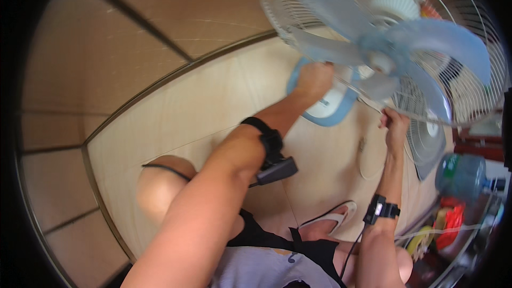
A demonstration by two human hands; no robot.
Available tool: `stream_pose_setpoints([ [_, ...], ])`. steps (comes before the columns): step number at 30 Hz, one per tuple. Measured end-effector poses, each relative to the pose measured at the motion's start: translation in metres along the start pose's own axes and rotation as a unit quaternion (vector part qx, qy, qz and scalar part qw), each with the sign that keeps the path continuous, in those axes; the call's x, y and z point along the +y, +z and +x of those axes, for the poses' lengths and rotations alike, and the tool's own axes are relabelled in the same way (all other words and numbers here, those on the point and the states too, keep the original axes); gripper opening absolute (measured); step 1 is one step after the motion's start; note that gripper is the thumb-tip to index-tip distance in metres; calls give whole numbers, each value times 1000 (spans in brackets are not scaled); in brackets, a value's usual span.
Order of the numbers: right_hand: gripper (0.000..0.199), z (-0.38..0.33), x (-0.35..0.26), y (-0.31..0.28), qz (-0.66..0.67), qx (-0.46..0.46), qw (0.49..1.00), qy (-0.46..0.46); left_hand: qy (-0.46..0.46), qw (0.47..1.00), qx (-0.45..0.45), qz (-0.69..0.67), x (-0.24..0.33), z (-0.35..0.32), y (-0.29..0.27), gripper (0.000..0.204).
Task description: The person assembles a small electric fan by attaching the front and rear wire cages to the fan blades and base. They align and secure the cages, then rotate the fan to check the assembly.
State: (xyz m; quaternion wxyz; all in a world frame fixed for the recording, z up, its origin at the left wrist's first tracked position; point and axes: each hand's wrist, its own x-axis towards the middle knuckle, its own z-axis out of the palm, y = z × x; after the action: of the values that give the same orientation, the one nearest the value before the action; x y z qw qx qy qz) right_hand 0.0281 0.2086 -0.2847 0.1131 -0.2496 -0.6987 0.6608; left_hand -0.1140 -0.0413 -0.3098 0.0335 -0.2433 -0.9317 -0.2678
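1. Fan (381,63) at upper right, in front of the person, over a blue-and-white base (335,116) on the floor
2. Left hand (316,80): curled nearly closed on the fan's near side; blurred, can't tell if it has wire or pole
3. Right hand (396,120): fingers curled in, looks closed on the lower rim of the wire cage (474,98); finger gap hidden
4. Handling, my guess: moderate weight, top-heavy with the motor housing (393,1) behind; cage wire thin, springy, may bend if squeezed
5. Blades (445,42) look like smooth plastic: light, slick, could crack; don't lift by them
6. Best hold: cage rim on opposite sides for steadying, pole or motor housing for weight
7. Count, fan: 1 cage visible for sure, 5 blades, 1 base
8. Count, around: 1 grey base (431,152) beside, likely of a second fan; 1 water bottle (461,175); 1 red bag (451,225); 1 flip-flop (336,217); 2 black arm straps (380,209)
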Motion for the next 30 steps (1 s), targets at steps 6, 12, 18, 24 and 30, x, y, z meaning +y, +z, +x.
stream_pose_setpoints([
  [6,13,-4,-8,3,-12,-33,999,30,13,999,16,31,-4,4,6,20],
  [12,29,-2,3,-19,-84,-79,977,177,-35,999,-6,22,-12,7,7,27],
  [18,28,4,55,-56,-58,122,979,150,123,992,14,-26,-3,-29,-9,23],
  [24,32,25,111,-137,-237,283,923,106,111,979,-157,-69,-32,-84,25,21],
  [30,44,1,152,-205,-193,435,851,221,59,944,-245,-211,-52,-113,71,27],
])
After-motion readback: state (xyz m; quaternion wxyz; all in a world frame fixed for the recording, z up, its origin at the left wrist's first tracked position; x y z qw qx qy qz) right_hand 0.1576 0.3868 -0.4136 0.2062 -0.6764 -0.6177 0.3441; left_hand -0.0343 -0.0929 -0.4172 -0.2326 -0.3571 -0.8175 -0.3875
